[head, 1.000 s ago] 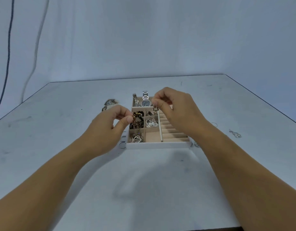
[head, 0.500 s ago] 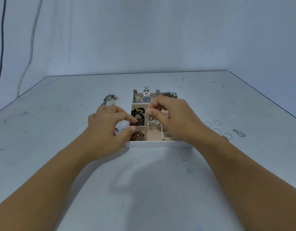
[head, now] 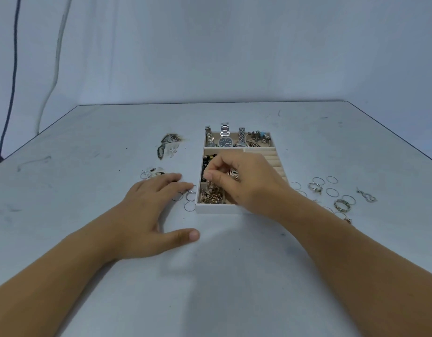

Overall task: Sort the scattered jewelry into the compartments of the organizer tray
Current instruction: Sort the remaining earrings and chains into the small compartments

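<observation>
The white organizer tray sits mid-table, with watches in its back row and beads and chains in the small left compartments. My right hand hovers over the tray's middle and pinches a thin gold chain that hangs into the front-left compartment, onto a gold heap. My left hand lies flat on the table left of the tray, fingers straight, fingertips touching thin silver rings.
Loose rings and chunkier rings are scattered right of the tray, with a silver earring farther right. Silver pieces and small items lie at the left. The table edge runs behind.
My left hand let go, moved left off the tray and flattened on the table by the rings. My right hand lowered the chain toward the front-left compartment.
</observation>
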